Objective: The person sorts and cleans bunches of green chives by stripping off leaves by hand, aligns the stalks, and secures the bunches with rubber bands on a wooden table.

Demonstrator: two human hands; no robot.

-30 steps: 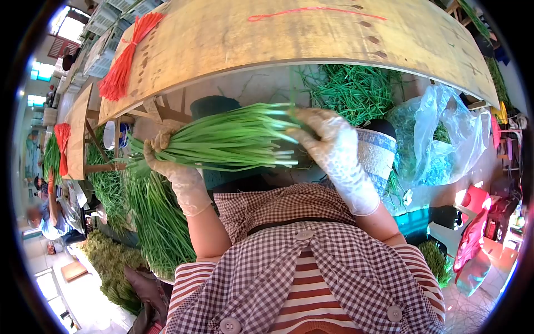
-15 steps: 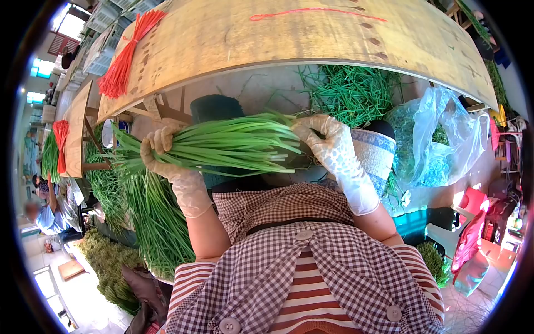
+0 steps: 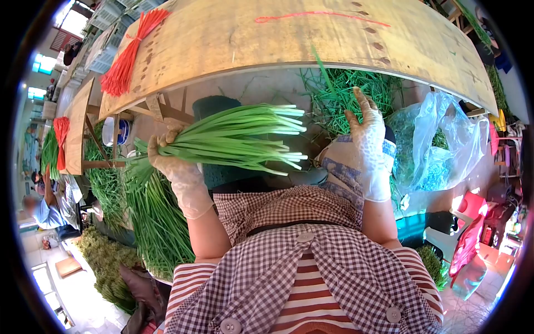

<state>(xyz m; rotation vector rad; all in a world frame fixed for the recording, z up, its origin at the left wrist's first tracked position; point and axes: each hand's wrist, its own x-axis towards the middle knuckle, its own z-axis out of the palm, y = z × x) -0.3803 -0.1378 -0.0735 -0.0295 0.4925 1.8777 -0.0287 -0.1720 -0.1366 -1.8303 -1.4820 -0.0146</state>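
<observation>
My left hand (image 3: 177, 158), in a dirty pale glove, is closed around the leafy end of a bunch of garlic chives (image 3: 239, 139). The pale cut ends fan out to the right above my lap. Raised to the right of the bunch, my gloved right hand (image 3: 368, 125) has its fingers apart and nothing in them. Just beyond it, a loose green blade (image 3: 324, 69) stands out over a heap of scattered green leaves (image 3: 356, 103) on the floor. A thick pile of chives (image 3: 158, 222) lies by my left forearm.
A wooden table (image 3: 267, 39) spans the front, bearing a bundle of red ties (image 3: 130, 55) and a single red strip (image 3: 322, 16). At right sits a clear plastic bag (image 3: 445, 139) of greens. A person (image 3: 47, 214) is at far left.
My right hand has left the chive ends and moved right and upward, its fingers spreading. A loose blade now shows above the leaf heap. My left hand keeps its hold on the bunch.
</observation>
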